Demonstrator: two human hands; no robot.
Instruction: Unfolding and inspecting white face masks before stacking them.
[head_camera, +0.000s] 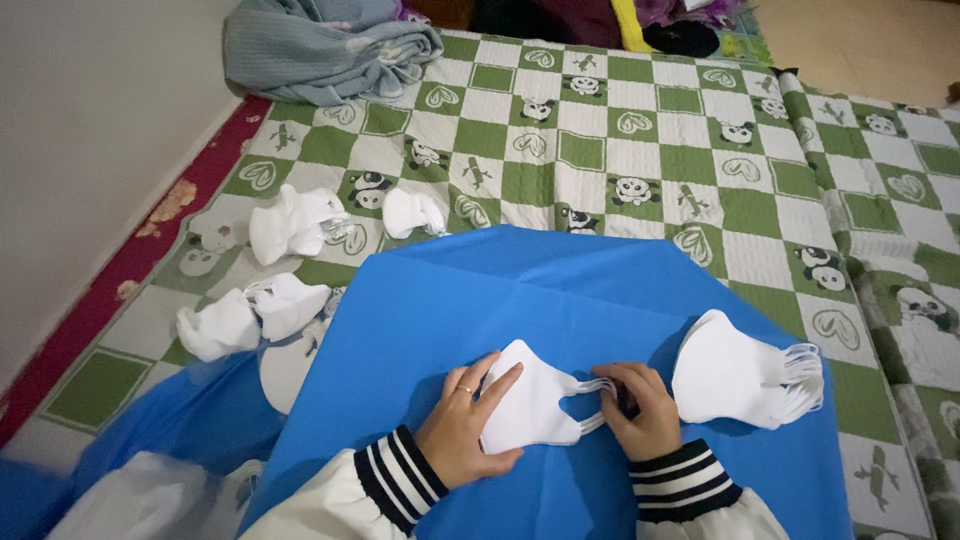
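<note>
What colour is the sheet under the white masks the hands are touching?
Bright blue. The sheet under the stack of white masks shows best in the head view.

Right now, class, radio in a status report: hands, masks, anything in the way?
Left hand flat on white mask stack. Right hand pinching its ear loops. Second stack just right, apart.

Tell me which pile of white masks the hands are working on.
The stack at the middle of the blue sheet: left hand presses it flat, right hand grips its ear loops. The other stack lies untouched to the right.
</note>
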